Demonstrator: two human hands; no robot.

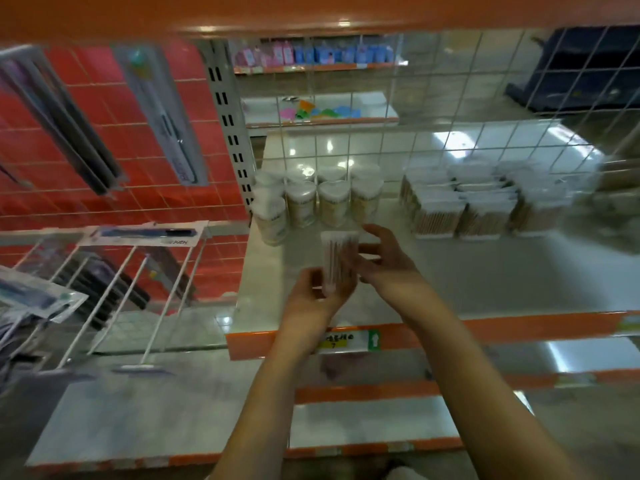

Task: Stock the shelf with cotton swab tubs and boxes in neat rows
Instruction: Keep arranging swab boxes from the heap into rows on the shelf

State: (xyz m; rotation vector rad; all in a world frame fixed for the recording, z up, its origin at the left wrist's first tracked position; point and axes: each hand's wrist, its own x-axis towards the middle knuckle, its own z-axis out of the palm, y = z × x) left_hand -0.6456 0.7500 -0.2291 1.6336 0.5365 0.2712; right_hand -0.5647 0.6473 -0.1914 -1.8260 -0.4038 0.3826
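So this is a shop aisle, looking into a pale glossy shelf point(450, 271) with an orange front edge and a white wire grid point(433, 98) for a back wall. Through that grid you can see another aisle with pink and blue packs, way too blurry to read.

Both hands are up over the shelf on one cotton swab tub point(337, 259), a clear one with a white lid and pinkish sticks inside. It's in the air above the front-middle of the shelf, not touching it. The left hand point(320, 296) cups it from below with fingers curled round the lower part. The right hand point(382, 258) comes in from the right side, fingers bent toward the tub's upper half; whether they actually press on it is lost in motion blur.

Just behind the held tub, at the back left of the shelf, stands a cluster of round and heart-lidded tubs point(318, 199) in two rough rows. They have labels, but I can't read them. Off to the right of the held tub, well apart from it, sits a block of square swab boxes point(481, 206) packed side by side.

Directly below the held tub, on the orange edge, there's a price tag point(348, 341) with a yellow strip, a green arrow and what looks like a "7"; the rest is illegible.

Left of the shelf is a red panel with hanging blister packs point(145, 233) on white pegs, one showing mirrored-looking letters I can't make out.
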